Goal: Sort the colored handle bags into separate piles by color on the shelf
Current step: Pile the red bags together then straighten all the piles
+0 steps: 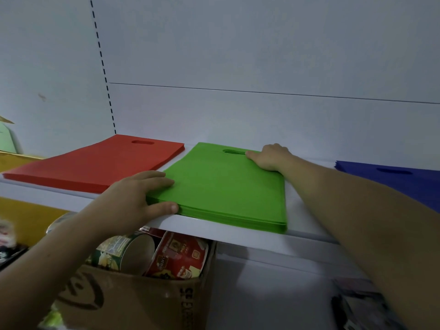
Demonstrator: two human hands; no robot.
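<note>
Green pile [223, 186]: stacked mid-shelf between the other two, its near edge just at the front lip and its cut-out handle [234, 152] to the rear. Layers look roughly aligned, with a slight stagger at the near edge.
Red pile [100, 163]: flat on the shelf [238, 231] just left of green, with a narrow gap between them. One colour only, as far as can be seen.
Blue pile [392, 179]: right of green and well apart from it, partly cut off by the frame. One colour only in the part shown.
Left hand [133, 201]: released, not clenched. The fingers lie straight on top of green's near left corner and the thumb presses the front edge of the stack.
Right hand [269, 158]: released, resting flat on green's far right corner, with one finger reaching towards the cut-out.
Loose bags: none seen on the shelf or in either hand.
Below the shelf: a cardboard box [133, 301] holding printed tubs [181, 256]; not part of the task.
Progress: judged near complete. Three colours sit in three separate piles with no mixing visible.
Step in hand: judged to be squaring the green stack from two opposite corners.
Remaining: final alignment of green. Whether unsorted bags lie outside the frame cannot be told.
Risk: the near edge sits at the lip, so a forward pull could slide the top layers off.
</note>
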